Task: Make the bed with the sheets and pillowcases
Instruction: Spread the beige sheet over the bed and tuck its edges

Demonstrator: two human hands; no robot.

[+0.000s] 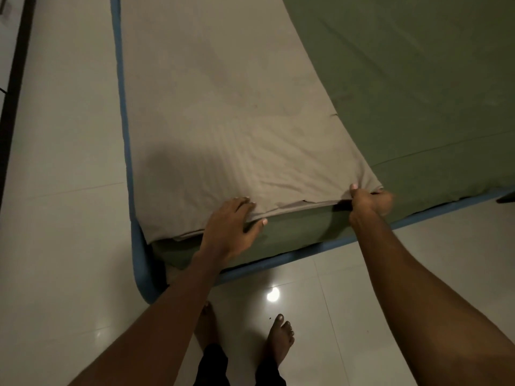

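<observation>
Head view: beige sheet (223,121) lies flat in a long strip on the bed, running from 12 o'clock down to approx 6. It sits over the green sheet (418,79), which covers the rest of the mattress toward 2–3 o'clock and also shows on the mattress side below the beige hem. Left hand (231,227), approx 6 o'clock, pinches the near hem, fingers on top and thumb tucked under the edge. Right hand (369,200), approx 4 o'clock, grips the hem's right corner w/ thumb on top and fingers curled round the cloth. The hem runs between the two hands w/ a layered fold showing. Its left corner lies beyond the left hand toward 7 o'clock, unheld, at the mattress corner. Creases fan from both grips up the cloth. Blue frame (306,250) rims the mattress on the left side & near end. Glossy pale floor (418,274) surrounds the bed, w/ lamp glare (273,294) at 6 o'clock. Bare feet (280,338) stand just below it.
</observation>
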